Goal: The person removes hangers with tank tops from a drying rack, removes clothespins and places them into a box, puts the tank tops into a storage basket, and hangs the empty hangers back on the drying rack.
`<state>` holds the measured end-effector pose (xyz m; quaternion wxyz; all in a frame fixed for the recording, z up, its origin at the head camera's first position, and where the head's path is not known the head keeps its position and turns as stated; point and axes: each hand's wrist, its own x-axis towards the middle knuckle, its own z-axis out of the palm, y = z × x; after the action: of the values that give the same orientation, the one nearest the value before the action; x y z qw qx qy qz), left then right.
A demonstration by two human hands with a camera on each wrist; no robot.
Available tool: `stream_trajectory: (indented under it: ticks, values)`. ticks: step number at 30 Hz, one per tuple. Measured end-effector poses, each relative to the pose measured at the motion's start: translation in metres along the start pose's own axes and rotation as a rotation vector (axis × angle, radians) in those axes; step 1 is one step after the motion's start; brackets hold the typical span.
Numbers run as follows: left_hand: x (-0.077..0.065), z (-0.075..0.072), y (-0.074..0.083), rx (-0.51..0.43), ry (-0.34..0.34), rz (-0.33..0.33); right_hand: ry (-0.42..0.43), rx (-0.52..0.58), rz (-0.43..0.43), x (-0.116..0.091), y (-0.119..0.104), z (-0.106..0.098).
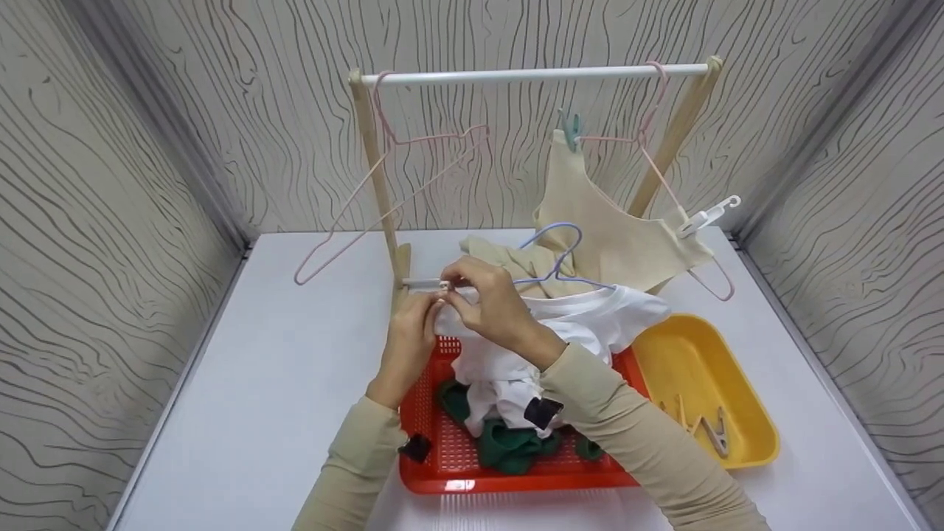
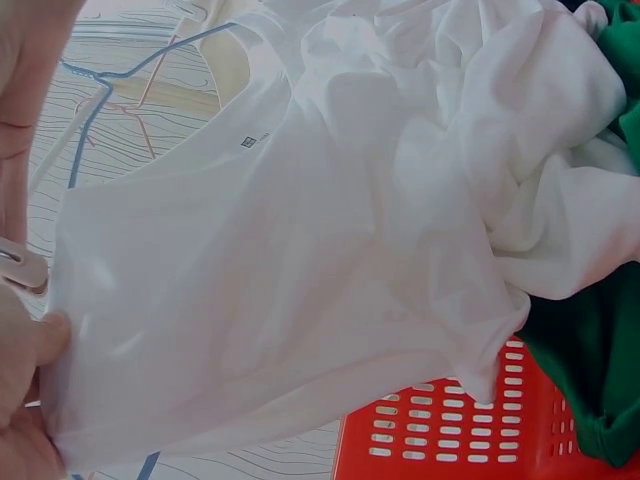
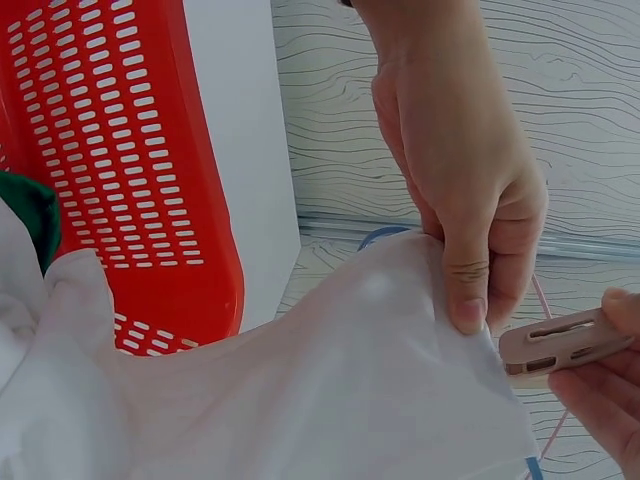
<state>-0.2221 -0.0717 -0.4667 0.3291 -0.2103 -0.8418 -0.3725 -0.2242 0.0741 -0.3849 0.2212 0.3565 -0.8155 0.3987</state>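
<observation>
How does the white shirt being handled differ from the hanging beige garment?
The white shirt is on a blue hanger, the beige garment on a pink hanger. The white shirt bunches over the red basket; the beige garment hangs below the white rail. Left fingers pinch the white shirt's edge; a teal peg and white peg grip the beige garment. Both are clothing.

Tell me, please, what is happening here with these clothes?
A person is handling a white shirt, which has a blue hanger at its neck and drapes over the red basket. The left hand pinches the shirt's edge; the right hand holds a clothespin there, though whether it bites the fabric is unclear. On the rack behind, a beige sleeveless top hangs clipped to one pink hanger; the other pink hanger is bare.
</observation>
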Motion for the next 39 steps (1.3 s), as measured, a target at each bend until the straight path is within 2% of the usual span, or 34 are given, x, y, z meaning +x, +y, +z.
stream_trajectory:
  ticks: [12, 22, 39]
  values:
    - [0.000, -0.002, 0.001, 0.001, -0.064, -0.071, -0.021, 0.004, -0.026, -0.008, 0.002, 0.000]
    - [0.000, -0.003, 0.001, -0.002, -0.060, -0.082, -0.019, 0.061, 0.015, -0.026, 0.012, 0.001]
    - [0.000, -0.005, 0.000, 0.000, -0.077, -0.107, -0.028, 0.114, 0.016, -0.058, 0.024, -0.004]
